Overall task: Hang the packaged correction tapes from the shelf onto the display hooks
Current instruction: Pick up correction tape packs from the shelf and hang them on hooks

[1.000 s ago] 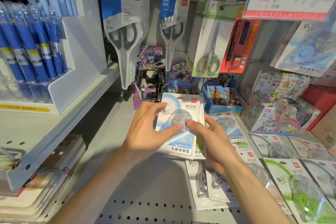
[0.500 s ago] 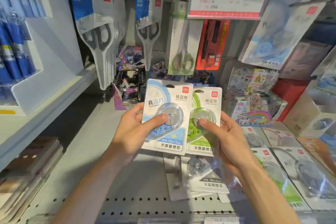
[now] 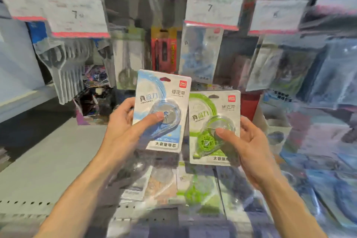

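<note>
Moved: since the earlier frame I have lifted both packs higher and pulled them apart; the view has tilted up to the blurred price tags (image 3: 78, 17).
Left hand (image 3: 123, 131): I grip the blue-and-white carded blister pack of correction tape (image 3: 162, 110), thumb on its clear bubble.
Right hand (image 3: 249, 145): I grip the green-and-white carded blister pack (image 3: 214, 127), thumb on the dome.
Progress: neither pack hung yet; more packs (image 3: 195, 191) lie on the grey perforated metal shelf (image 3: 48, 160) below.
Materials: glossy card, rigid clear plastic, punched hang slots at top.
</note>
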Tool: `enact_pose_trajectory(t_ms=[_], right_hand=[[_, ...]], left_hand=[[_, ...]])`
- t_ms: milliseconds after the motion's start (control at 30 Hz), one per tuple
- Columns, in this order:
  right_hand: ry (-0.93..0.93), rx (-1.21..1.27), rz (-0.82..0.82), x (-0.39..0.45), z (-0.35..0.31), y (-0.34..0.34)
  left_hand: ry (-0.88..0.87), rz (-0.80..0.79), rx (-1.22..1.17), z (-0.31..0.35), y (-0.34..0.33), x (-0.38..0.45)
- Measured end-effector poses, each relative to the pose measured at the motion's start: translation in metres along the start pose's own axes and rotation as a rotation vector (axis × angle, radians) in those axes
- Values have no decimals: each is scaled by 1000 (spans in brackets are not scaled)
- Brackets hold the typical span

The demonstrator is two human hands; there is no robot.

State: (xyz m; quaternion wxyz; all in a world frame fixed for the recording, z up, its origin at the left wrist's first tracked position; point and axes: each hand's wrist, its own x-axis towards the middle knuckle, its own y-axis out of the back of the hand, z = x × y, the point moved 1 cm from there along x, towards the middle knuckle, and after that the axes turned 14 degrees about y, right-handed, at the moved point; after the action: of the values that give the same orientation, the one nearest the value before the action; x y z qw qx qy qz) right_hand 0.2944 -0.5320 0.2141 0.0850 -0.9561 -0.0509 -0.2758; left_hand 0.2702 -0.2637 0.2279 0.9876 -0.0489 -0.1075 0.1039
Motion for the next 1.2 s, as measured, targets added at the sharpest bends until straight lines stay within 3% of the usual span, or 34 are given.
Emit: enact_pose_trajectory(t_ms=[167, 400, 800, 1200], right_hand=[[25, 11, -51, 8, -27, 54], [98, -27, -101, 34, -37, 70], [231, -65, -104, 76, -37, 48], [354, -53, -196, 98, -44, -2]], left_hand=[[-36, 53, 31, 14, -53, -12], [-77, 156, 182, 42, -75, -2], [-140, 175, 169, 78, -59, 15], [-343, 152, 158, 109, -47, 9]])
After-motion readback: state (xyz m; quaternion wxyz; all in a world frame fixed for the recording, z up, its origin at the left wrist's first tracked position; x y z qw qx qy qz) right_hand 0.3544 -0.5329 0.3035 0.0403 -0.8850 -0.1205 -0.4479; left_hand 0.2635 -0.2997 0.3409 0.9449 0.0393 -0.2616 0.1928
